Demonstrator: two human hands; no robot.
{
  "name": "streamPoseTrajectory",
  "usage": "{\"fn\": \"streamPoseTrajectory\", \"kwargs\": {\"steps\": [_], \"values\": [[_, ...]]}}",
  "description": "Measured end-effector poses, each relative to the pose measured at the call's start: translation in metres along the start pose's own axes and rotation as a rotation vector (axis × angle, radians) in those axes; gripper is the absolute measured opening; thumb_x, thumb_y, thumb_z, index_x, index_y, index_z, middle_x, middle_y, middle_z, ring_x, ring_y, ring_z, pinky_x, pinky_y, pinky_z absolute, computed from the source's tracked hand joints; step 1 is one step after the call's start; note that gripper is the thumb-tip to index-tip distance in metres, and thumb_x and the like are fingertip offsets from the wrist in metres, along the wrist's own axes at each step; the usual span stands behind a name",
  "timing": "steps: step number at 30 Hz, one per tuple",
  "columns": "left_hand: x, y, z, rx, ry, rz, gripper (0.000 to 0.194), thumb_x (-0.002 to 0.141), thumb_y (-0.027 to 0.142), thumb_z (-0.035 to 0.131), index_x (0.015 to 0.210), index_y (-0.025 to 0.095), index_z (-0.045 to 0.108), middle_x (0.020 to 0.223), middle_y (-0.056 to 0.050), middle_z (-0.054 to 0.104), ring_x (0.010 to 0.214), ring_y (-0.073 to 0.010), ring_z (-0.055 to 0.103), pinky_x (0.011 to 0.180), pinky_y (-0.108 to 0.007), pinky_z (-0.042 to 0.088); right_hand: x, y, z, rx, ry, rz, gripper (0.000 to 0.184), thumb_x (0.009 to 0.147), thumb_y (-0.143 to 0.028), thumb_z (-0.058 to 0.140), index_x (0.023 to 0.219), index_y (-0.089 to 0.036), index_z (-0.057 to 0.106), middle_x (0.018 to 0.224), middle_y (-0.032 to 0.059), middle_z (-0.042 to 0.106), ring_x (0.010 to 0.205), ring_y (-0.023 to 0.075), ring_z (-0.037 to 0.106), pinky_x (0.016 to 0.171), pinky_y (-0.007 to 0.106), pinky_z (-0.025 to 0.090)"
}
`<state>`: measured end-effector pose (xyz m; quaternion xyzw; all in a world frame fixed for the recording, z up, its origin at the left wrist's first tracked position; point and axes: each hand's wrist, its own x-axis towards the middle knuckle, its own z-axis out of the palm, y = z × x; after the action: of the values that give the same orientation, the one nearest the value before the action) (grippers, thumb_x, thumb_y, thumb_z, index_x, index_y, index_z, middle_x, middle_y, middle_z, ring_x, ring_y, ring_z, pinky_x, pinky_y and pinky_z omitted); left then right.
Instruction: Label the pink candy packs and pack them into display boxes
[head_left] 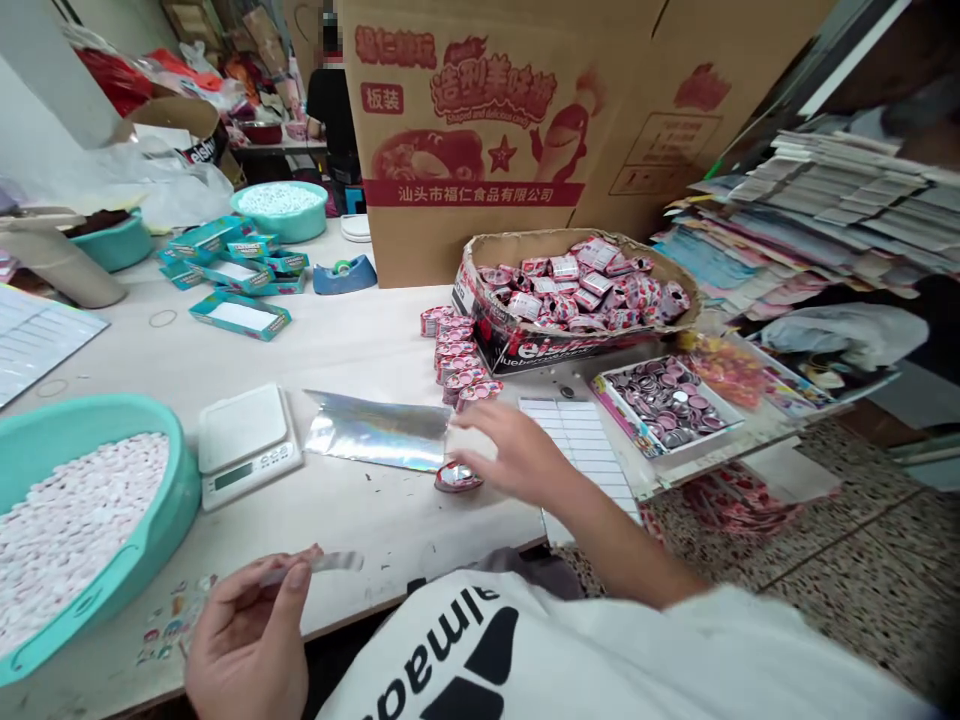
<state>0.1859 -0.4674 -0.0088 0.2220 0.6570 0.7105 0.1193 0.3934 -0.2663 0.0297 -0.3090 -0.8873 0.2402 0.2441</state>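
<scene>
My left hand [251, 640] is low at the table's front edge, fingers pinched on a small clear strip [330, 563] that sticks out to the right. My right hand [517, 452] reaches forward over the table, fingers curled down beside a small round pink tin [457, 478]; whether it grips the tin I cannot tell. A shiny holographic foil bag [379, 432] lies flat just left of that hand. Stacked pink tins [459, 357] stand behind it.
A teal basin of small white candies [67, 520] sits at the left, a white scale [244, 442] beside it. A cardboard tray of pink tins [577, 290], a box of lids [664, 400], teal cartons [236, 270], a tape dispenser [343, 274] and a big carton [480, 130] stand behind.
</scene>
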Motion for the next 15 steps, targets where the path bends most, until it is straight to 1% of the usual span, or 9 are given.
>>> {"fn": "streamPoseTrajectory", "kwargs": {"steps": [2,3,5,6,8,10,12,13,15], "values": [[0.002,-0.004,0.008,-0.027,-0.028,-0.044,0.022,0.071,0.026,0.082,0.08,0.016,0.064,0.078,0.001,0.069,0.07,-0.011,0.07,0.069,-0.017,0.06,-0.042,0.013,0.008,0.104,-0.013,0.153,0.049,0.076,-0.03,0.079,0.122,-0.023,0.062,0.114,0.0082,0.063,0.105,0.0237,0.062,0.092,0.039,0.051],[0.004,-0.006,0.012,-0.048,-0.038,-0.058,0.023,0.07,0.026,0.083,0.079,0.017,0.064,0.078,0.001,0.069,0.069,-0.0109,0.07,0.07,-0.018,0.061,-0.057,0.02,0.016,0.161,-0.018,0.199,0.05,0.074,-0.027,0.081,0.121,-0.023,0.063,0.117,0.0084,0.062,0.108,0.0234,0.062,0.094,0.038,0.051],[0.009,-0.007,0.02,-0.104,-0.066,-0.072,0.024,0.069,0.028,0.084,0.077,0.016,0.064,0.075,0.001,0.067,0.067,-0.011,0.068,0.071,-0.023,0.062,-0.07,0.03,0.036,0.251,0.039,0.252,0.035,0.078,-0.018,0.075,0.112,-0.021,0.067,0.113,0.0082,0.062,0.105,0.0209,0.063,0.092,0.034,0.053],[0.011,-0.007,0.024,-0.125,-0.083,-0.074,0.024,0.069,0.029,0.084,0.076,0.016,0.064,0.074,0.001,0.066,0.066,-0.0109,0.068,0.072,-0.025,0.063,-0.069,0.033,0.046,0.283,0.048,0.247,0.031,0.08,-0.015,0.072,0.11,-0.021,0.068,0.111,0.008,0.063,0.103,0.0199,0.064,0.09,0.033,0.053],[0.015,-0.004,0.031,-0.141,-0.123,-0.072,0.024,0.069,0.029,0.083,0.077,0.017,0.064,0.075,0.001,0.065,0.067,-0.0106,0.067,0.074,-0.027,0.063,-0.059,0.032,0.063,0.31,0.017,0.177,0.034,0.081,-0.011,0.069,0.114,-0.021,0.067,0.109,0.0075,0.065,0.101,0.0191,0.064,0.087,0.031,0.054],[0.017,0.0,0.036,-0.138,-0.153,-0.063,0.024,0.069,0.029,0.083,0.078,0.017,0.064,0.076,0.001,0.065,0.069,-0.0107,0.068,0.074,-0.024,0.063,-0.043,0.023,0.079,0.293,-0.059,0.052,0.039,0.082,-0.012,0.068,0.119,-0.022,0.064,0.111,0.0073,0.066,0.104,0.0198,0.063,0.091,0.032,0.053],[0.016,0.004,0.041,-0.11,-0.149,-0.076,0.027,0.067,0.029,0.085,0.079,0.017,0.064,0.078,0.001,0.066,0.072,-0.0113,0.069,0.073,-0.02,0.061,-0.028,0.012,0.091,0.255,-0.087,-0.054,0.036,0.084,-0.015,0.066,0.119,-0.023,0.064,0.11,0.0071,0.067,0.104,0.0203,0.063,0.092,0.032,0.052],[0.014,0.006,0.043,-0.097,-0.137,-0.094,0.029,0.066,0.029,0.086,0.08,0.017,0.064,0.08,0.001,0.066,0.073,-0.0115,0.069,0.073,-0.019,0.061,-0.022,0.007,0.094,0.241,-0.065,-0.088,0.035,0.085,-0.017,0.065,0.12,-0.023,0.064,0.112,0.0074,0.067,0.104,0.0207,0.063,0.092,0.032,0.052],[0.01,0.009,0.049,-0.09,-0.112,-0.149,0.033,0.062,0.033,0.088,0.08,0.017,0.064,0.081,0.001,0.067,0.074,-0.0115,0.069,0.074,-0.017,0.06,-0.015,0.007,0.092,0.24,0.064,-0.126,0.037,0.085,-0.022,0.065,0.122,-0.024,0.063,0.12,0.0091,0.063,0.108,0.0217,0.062,0.092,0.032,0.052]]}}
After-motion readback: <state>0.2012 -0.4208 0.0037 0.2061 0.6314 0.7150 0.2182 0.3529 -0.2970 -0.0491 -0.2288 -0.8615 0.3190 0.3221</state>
